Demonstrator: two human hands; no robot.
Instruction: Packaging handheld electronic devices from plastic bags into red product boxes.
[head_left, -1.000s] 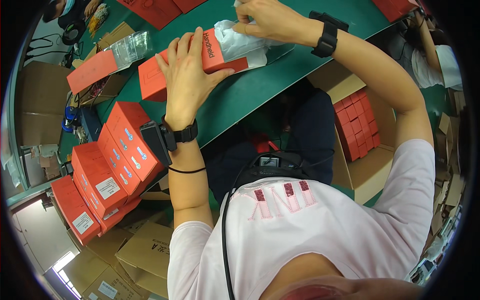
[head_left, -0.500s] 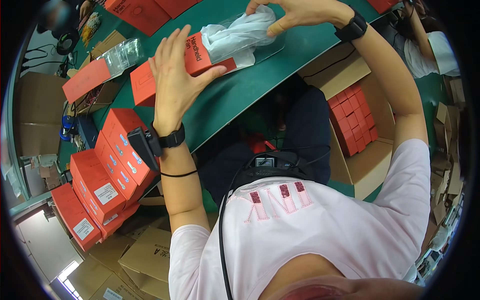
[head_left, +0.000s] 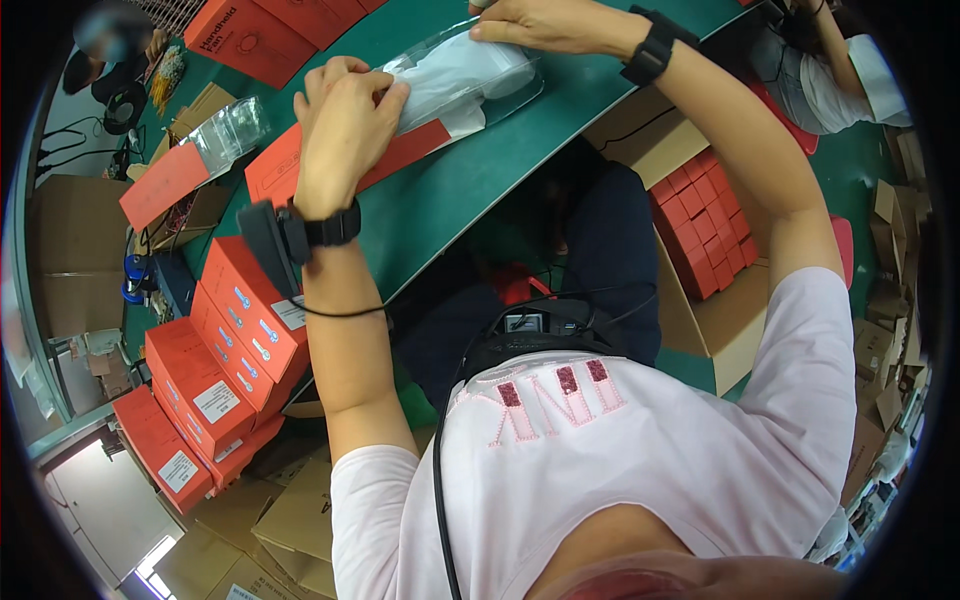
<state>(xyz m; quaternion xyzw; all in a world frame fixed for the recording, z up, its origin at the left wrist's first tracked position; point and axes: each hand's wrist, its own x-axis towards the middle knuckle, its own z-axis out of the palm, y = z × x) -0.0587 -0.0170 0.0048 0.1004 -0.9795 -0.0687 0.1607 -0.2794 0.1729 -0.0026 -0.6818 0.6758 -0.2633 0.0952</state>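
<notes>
Two hands at far edge of green table point(head_left: 470, 200). Left hand point(head_left: 345, 125) knuckles up, fingers curled, gripping near end of clear plastic bag point(head_left: 470, 75) with white item inside. Right hand point(head_left: 545, 22) flat, fingers pressing bag's far end. Bag lies over flat red carton point(head_left: 280, 170) on tabletop. Bare green surface between carton and near table edge. Stack of red boxes point(head_left: 225, 340) with white labels left of left forearm. Open cardboard case point(head_left: 700, 300) of small red boxes right, below table.

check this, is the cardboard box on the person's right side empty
No, the cardboard box beside the right arm holds rows of small red boxes.
</notes>
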